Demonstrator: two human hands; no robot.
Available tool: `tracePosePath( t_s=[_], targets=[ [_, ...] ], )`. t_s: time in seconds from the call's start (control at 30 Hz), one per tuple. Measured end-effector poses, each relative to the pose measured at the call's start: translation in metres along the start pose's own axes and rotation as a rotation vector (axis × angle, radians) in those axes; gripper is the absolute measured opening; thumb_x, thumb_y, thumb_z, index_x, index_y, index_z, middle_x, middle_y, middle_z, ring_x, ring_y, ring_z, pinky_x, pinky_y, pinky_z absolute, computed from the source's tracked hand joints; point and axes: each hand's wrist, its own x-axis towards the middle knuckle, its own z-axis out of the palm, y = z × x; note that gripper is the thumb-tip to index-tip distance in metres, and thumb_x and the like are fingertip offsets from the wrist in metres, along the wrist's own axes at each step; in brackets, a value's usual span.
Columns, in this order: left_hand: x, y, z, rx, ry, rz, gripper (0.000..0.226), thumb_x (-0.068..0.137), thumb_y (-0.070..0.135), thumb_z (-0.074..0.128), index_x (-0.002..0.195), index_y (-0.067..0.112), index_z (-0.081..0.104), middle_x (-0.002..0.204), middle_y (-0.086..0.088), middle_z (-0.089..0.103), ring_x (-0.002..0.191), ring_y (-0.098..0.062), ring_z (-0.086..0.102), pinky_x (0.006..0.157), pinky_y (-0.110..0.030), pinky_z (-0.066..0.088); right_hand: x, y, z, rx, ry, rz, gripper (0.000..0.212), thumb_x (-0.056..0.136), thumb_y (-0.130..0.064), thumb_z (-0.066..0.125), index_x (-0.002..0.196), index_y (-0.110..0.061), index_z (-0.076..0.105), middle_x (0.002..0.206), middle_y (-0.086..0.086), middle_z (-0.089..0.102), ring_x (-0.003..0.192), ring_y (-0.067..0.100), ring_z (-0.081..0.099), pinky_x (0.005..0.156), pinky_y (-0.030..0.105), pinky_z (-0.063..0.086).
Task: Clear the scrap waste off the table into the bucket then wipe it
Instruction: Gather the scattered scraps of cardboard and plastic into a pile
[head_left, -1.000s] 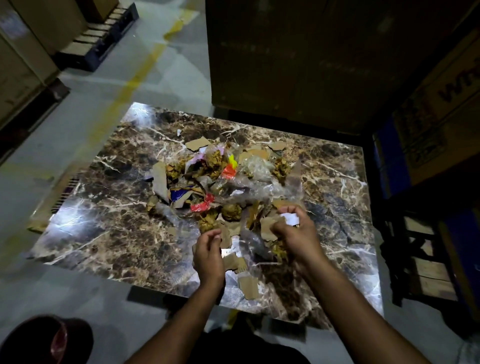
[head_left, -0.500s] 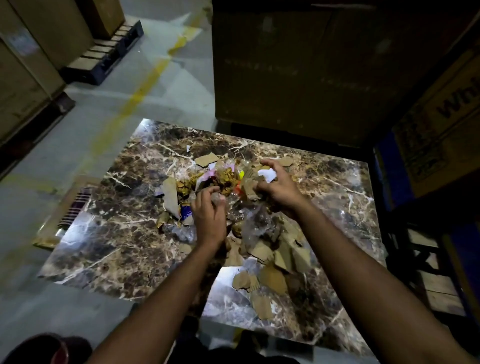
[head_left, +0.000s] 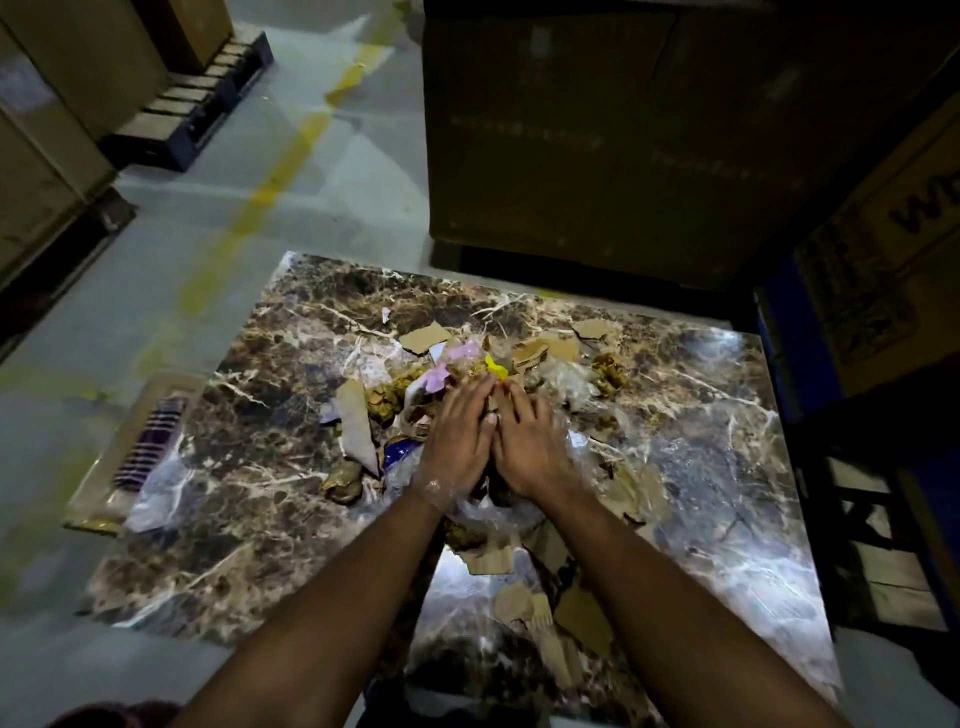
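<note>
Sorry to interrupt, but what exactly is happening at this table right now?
A person is clearing scrap off a marble-patterned table. Both hands, the left hand and the right hand, lie side by side, fingers fairly straight, pressed onto a pile of scrap of cardboard pieces, clear plastic film and coloured bits. More cardboard pieces lie near the front edge. No bucket is in view, and wiping has not begun.

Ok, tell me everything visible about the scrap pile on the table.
The scrap pile is a loose heap of torn brown cardboard, crumpled brown paper, clear plastic film and small pink, yellow and blue bits. It lies mid-table on the marble-patterned table, with cardboard pieces trailing toward the near edge. The left hand and right hand press on it side by side.
</note>
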Motion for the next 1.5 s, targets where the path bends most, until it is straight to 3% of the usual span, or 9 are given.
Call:
tracePosePath(
  t_s=[0.17, 0.5, 0.77, 0.9, 1.03, 1.17, 1.3, 1.37, 1.5],
  targets=[
    [-0.008, 0.008, -0.014, 0.025, 0.035, -0.028, 0.052, 0.103, 0.046, 0.03, 0.153, 0.031, 0.037, 0.16, 0.004, 0.036, 0.148, -0.019, 0.027, 0.119, -0.047, 0.026, -0.007, 0.013, -0.021, 0.207, 0.083, -0.114, 0.083, 0.094, -0.038, 0.058, 0.161, -0.031, 0.009, 0.166, 0.004, 0.017, 0.147, 0.032, 0.025, 0.119, 0.051, 0.031],
    [0.01, 0.01, -0.075, 0.055, 0.085, 0.068, 0.049, 0.101, 0.048, 0.031, 0.14, 0.027, 0.052, 0.144, 0.003, 0.053, 0.132, -0.019, 0.043, 0.107, -0.052, 0.038, 0.01, 0.061, -0.094, 0.405, 0.395, -0.161, 0.029, 0.095, -0.013, 0.058, 0.123, -0.019, 0.064, 0.121, 0.0, 0.063, 0.113, 0.015, 0.055, 0.092, 0.03, 0.043],
    [0.105, -0.053, -0.091, 0.205, -0.074, -0.038, 0.059, 0.095, 0.049, 0.028, 0.14, 0.02, 0.053, 0.144, -0.005, 0.054, 0.134, -0.028, 0.045, 0.112, -0.045, 0.035, 0.131, 0.113, -0.088, 0.222, 0.162, 0.132, 0.028, 0.092, -0.023, 0.058, 0.116, -0.02, 0.071, 0.124, 0.01, 0.069, 0.115, 0.03, 0.063, 0.095, 0.034, 0.048],
    [0.139, -0.116, -0.084, 0.238, -0.153, -0.172, 0.059, 0.096, 0.048, 0.026, 0.147, 0.026, 0.045, 0.153, -0.005, 0.048, 0.141, -0.028, 0.041, 0.115, -0.047, 0.034, 0.173, 0.133, -0.074, -0.003, -0.189, 0.199, 0.051, 0.106, -0.038, 0.043, 0.154, -0.019, 0.041, 0.165, 0.008, 0.028, 0.152, 0.026, 0.024, 0.122, 0.036, 0.02],
    [0.141, -0.145, -0.077, 0.295, -0.29, -0.275, 0.07, 0.099, 0.057, 0.015, 0.16, 0.024, 0.021, 0.168, -0.004, 0.014, 0.155, -0.025, 0.011, 0.125, -0.04, 0.011, 0.186, 0.141, -0.057, 0.172, -0.314, 0.278, 0.055, 0.108, -0.04, 0.035, 0.16, -0.027, 0.022, 0.17, 0.006, -0.003, 0.156, 0.031, 0.006, 0.126, 0.046, 0.009],
    [0.13, -0.135, -0.08, 0.238, -0.37, -0.235, 0.068, 0.101, 0.058, 0.014, 0.159, 0.023, 0.026, 0.168, -0.003, 0.01, 0.156, -0.022, 0.009, 0.125, -0.035, 0.005, 0.166, 0.115, -0.061, 0.194, -0.339, 0.24, 0.051, 0.109, -0.044, 0.028, 0.158, -0.028, 0.029, 0.163, 0.012, 0.031, 0.144, 0.032, 0.041, 0.119, 0.035, 0.029],
    [0.131, -0.131, -0.105, 0.105, -0.403, -0.184, 0.054, 0.107, 0.052, 0.029, 0.146, 0.023, 0.051, 0.154, -0.006, 0.047, 0.137, -0.023, 0.046, 0.108, -0.032, 0.034, 0.161, 0.098, -0.085, 0.282, -0.334, 0.315, 0.046, 0.108, -0.047, 0.032, 0.135, -0.027, 0.063, 0.131, 0.01, 0.064, 0.097, 0.023, 0.07, 0.079, 0.025, 0.05],
    [0.138, -0.13, -0.117, 0.012, -0.387, -0.163, 0.051, 0.104, 0.052, 0.035, 0.136, 0.023, 0.061, 0.139, -0.008, 0.061, 0.117, -0.022, 0.058, 0.091, -0.028, 0.039, 0.176, 0.101, -0.091, 0.207, -0.318, 0.295, 0.046, 0.108, -0.042, 0.035, 0.131, -0.018, 0.067, 0.137, 0.014, 0.061, 0.109, 0.027, 0.065, 0.085, 0.027, 0.046],
    [0.161, -0.147, -0.123, 0.062, -0.292, -0.143, 0.058, 0.098, 0.055, 0.031, 0.145, 0.027, 0.052, 0.147, -0.006, 0.055, 0.131, -0.028, 0.051, 0.101, -0.033, 0.039, 0.2, 0.106, -0.083, 0.049, -0.316, 0.255, 0.06, 0.102, -0.061, 0.034, 0.143, -0.023, 0.056, 0.152, 0.016, 0.048, 0.14, 0.032, 0.044, 0.113, 0.038, 0.034]
  ],
)
